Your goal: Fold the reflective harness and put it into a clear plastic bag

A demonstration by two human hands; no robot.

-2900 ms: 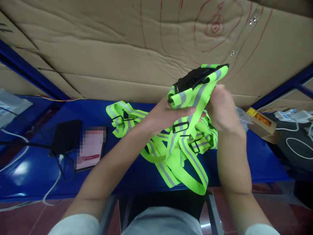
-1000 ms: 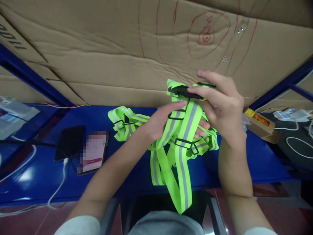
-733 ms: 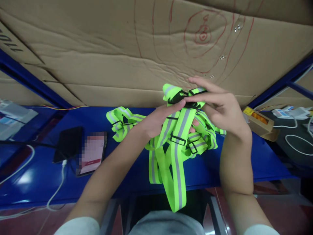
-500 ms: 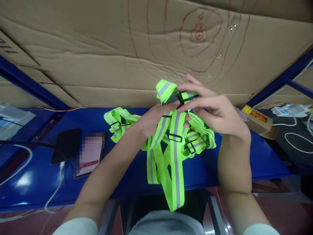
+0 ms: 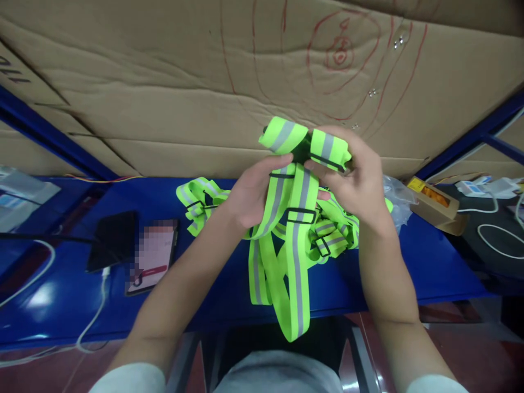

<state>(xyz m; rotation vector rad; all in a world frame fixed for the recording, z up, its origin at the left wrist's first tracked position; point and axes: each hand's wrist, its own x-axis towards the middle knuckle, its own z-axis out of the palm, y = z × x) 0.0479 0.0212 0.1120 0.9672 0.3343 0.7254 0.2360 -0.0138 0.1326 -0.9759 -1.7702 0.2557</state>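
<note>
A neon-green reflective strap harness [image 5: 295, 229] with grey stripes and black buckles is held up over the blue table [image 5: 213, 284]. My left hand [image 5: 249, 191] grips its straps from the left, thumb near the top. My right hand [image 5: 352, 180] pinches a folded strap end at the upper right. Long loops hang down past the table's front edge. A second green harness [image 5: 198, 199] lies on the table behind my left forearm.
A large creased cardboard sheet [image 5: 164, 93] with red scribbles stands behind the table. A dark phone [image 5: 112, 240] and a lit phone [image 5: 153, 256] with white cables lie at left. A small open brown box [image 5: 436, 204] and clear plastic bag [image 5: 395, 196] sit at right.
Both hands have closed onto the top of the harness; my right hand's spread fingers now curl round a folded strap end, and two folded ends stick up above the hands.
</note>
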